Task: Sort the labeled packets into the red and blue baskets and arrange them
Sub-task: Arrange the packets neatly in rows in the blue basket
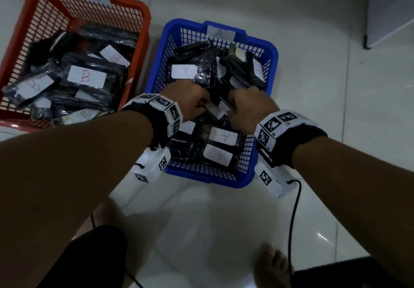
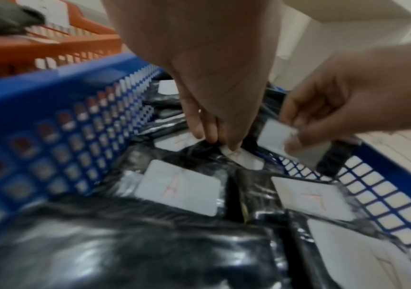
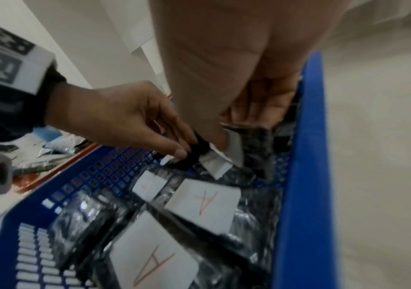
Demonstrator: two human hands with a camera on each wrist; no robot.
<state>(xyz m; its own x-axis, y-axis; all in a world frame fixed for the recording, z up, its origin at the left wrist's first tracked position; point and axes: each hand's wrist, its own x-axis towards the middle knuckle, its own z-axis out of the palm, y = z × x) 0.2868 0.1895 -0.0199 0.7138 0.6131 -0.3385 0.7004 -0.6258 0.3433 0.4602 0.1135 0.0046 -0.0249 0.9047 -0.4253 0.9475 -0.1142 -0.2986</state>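
The blue basket [image 1: 272, 59], tagged A, holds several black packets with white A labels [image 1: 223, 136]. The red basket [image 1: 144, 18], tagged B, holds several black packets with B labels [image 1: 86, 77]. Both hands are inside the blue basket, near its middle. My left hand [image 1: 197, 105] pinches the edge of a black packet [image 3: 196, 150] lying on the pile, fingers pointing down [image 2: 231, 144]. My right hand [image 1: 237, 106] pinches a white-labeled packet [image 2: 271, 136] between thumb and fingers, lifted slightly above the pile. The letter on that label is hidden by blur and fingers.
The baskets stand side by side on a pale tiled floor [image 1: 313, 86], red on the left. A black cable [image 1: 292, 216] trails from the right wrist unit. My bare feet [image 1: 272, 265] are close in front. A grey cabinet corner [image 1: 389, 7] stands at the far right.
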